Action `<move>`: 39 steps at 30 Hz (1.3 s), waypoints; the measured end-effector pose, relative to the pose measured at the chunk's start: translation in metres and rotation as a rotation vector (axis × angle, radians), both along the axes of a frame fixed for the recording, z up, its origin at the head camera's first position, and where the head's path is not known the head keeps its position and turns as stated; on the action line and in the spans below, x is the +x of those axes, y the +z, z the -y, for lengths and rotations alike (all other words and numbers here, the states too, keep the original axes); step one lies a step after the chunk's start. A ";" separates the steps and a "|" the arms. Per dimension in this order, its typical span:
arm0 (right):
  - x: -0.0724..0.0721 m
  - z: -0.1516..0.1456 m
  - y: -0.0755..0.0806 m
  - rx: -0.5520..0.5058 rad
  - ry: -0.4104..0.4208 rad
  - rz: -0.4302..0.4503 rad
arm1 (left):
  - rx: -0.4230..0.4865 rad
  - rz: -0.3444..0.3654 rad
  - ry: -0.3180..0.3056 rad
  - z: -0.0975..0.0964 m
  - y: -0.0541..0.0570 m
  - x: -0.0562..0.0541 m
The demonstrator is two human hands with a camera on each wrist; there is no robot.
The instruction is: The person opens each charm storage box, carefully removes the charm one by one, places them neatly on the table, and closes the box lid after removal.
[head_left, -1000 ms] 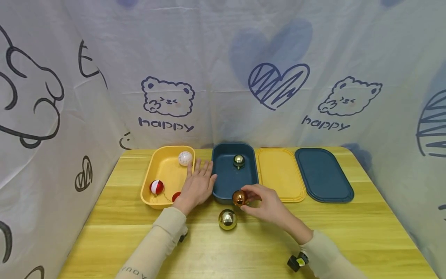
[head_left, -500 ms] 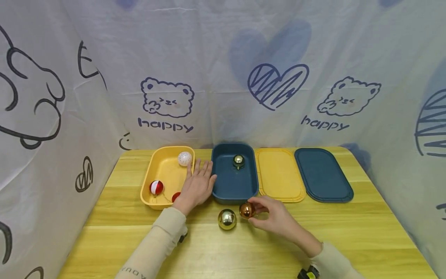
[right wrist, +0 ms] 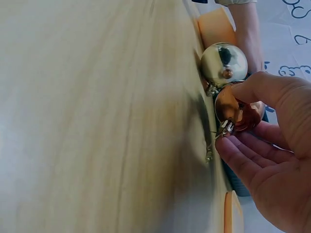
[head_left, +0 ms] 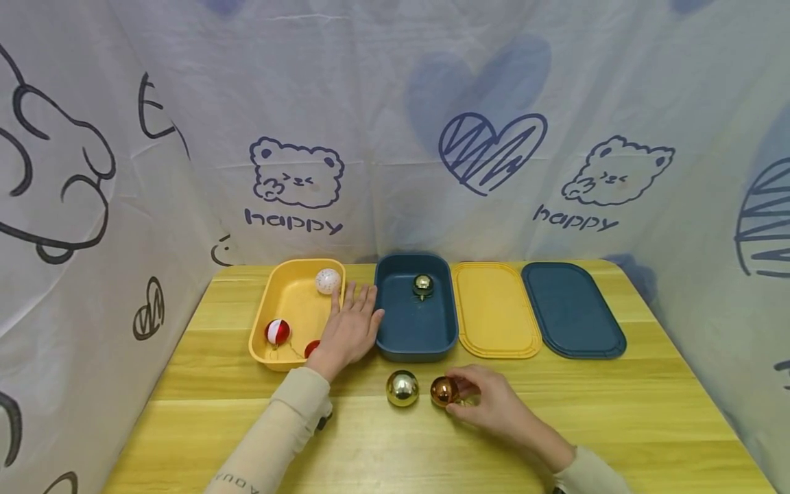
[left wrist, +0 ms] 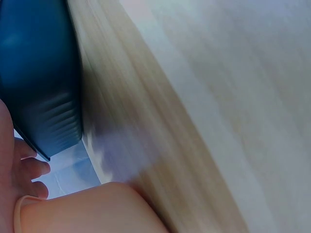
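With thumb and fingers my right hand pinches a shiny copper Christmas bauble, low over the table in front of the blue box. The right wrist view shows the copper bauble with its metal cap and loop towards the fingers. Left of it a larger gold bauble sits on the table. My left hand lies with straight fingers over the right rim of the yellow box, beside the blue box. In the left wrist view, fingers show near the blue box.
Inside the yellow box are a speckled white ball, a red-and-white bauble and a partly hidden red one. A small gold bauble lies in the blue box. Yellow and blue lids lie to the right.
My right hand has drawn the copper bauble from the blue box's front edge towards me and slightly right, beside the gold bauble. The left hand stays put.
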State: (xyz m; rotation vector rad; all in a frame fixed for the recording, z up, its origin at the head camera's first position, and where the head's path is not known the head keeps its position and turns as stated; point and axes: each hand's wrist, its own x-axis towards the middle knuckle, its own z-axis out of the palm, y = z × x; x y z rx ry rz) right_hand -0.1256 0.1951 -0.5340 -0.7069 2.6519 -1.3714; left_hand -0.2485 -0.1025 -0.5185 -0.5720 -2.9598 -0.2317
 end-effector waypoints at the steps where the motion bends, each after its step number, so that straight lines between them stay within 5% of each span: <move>1: 0.001 0.000 -0.001 -0.005 0.000 0.005 | -0.001 -0.001 0.000 0.000 0.000 0.000; 39: 0.003 -0.001 -0.004 0.032 0.023 0.028 | -0.005 0.001 0.009 -0.001 0.000 0.000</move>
